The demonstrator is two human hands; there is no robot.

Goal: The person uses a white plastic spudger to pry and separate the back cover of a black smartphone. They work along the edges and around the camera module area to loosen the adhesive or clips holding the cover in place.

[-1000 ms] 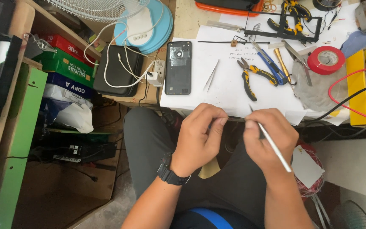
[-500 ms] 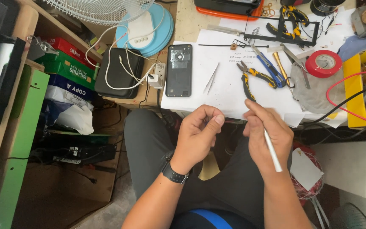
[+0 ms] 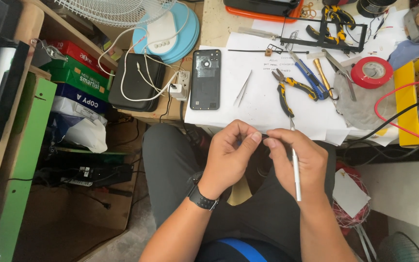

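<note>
Pinching something too small to tell, my left hand (image 3: 231,153) meets my right hand (image 3: 294,155), closed around a thin white stylus-like tool (image 3: 296,172); at 12 o'clock, the desk (image 3: 263,104); a slip would likely drop the piece into my lap.

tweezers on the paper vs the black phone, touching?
Apart. The head view shows the tweezers lying on the white paper with a clear strip of bare paper between them and the black phone.

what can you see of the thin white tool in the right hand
The thin white tool is a slim, straight rod, pale and smooth, perhaps metal or plastic. It runs nearly upright in view, its upper end hidden among the fingers of the right hand, its lower end free over the lap. The right hand grips it while its fingertips meet those of the left hand.
</note>
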